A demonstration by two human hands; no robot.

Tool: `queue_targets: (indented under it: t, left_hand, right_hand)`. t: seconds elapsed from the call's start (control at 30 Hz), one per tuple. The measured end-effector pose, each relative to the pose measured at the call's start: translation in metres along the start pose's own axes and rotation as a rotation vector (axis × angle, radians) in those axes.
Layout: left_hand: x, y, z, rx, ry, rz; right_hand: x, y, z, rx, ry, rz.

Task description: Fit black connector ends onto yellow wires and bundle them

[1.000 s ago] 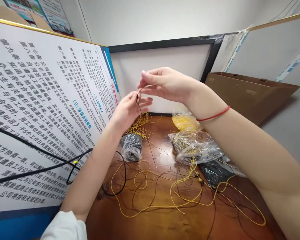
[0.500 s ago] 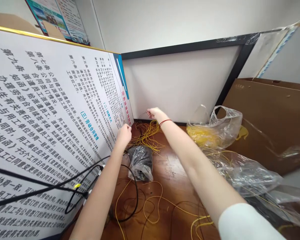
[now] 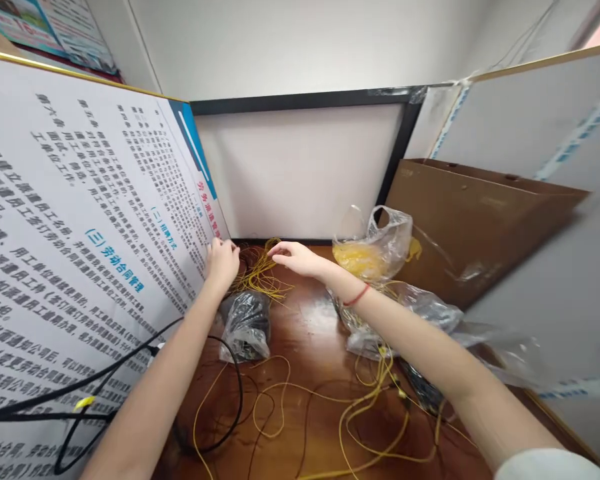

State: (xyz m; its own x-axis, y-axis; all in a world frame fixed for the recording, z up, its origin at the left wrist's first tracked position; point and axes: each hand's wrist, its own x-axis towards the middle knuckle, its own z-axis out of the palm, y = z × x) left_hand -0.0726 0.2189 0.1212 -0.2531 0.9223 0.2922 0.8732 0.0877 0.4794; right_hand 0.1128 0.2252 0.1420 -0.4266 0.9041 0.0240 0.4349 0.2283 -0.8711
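You have one view, worn on your head: it faces forward and down over the counter [image 3: 307, 333], close above your forearms [image 3: 169, 363], with the black-framed white board [image 3: 300, 173] straight ahead.

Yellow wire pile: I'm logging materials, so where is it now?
In the head view, the yellow wire pile lies left of centre, between left hand and right hand, just behind the bagged black bundle on the table.

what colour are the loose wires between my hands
The wires are mostly yellow, some dark, as the head view shows.
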Motion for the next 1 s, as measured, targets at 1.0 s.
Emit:
queue_targets:
  t: [1.0]
  left_hand:
    - [-0.218, 0.077, 0.082, -0.737, -0.642, 0.644]
  right_hand:
    - [-0.277, 0.101, 0.04, 0.295, 0.544, 0.181]
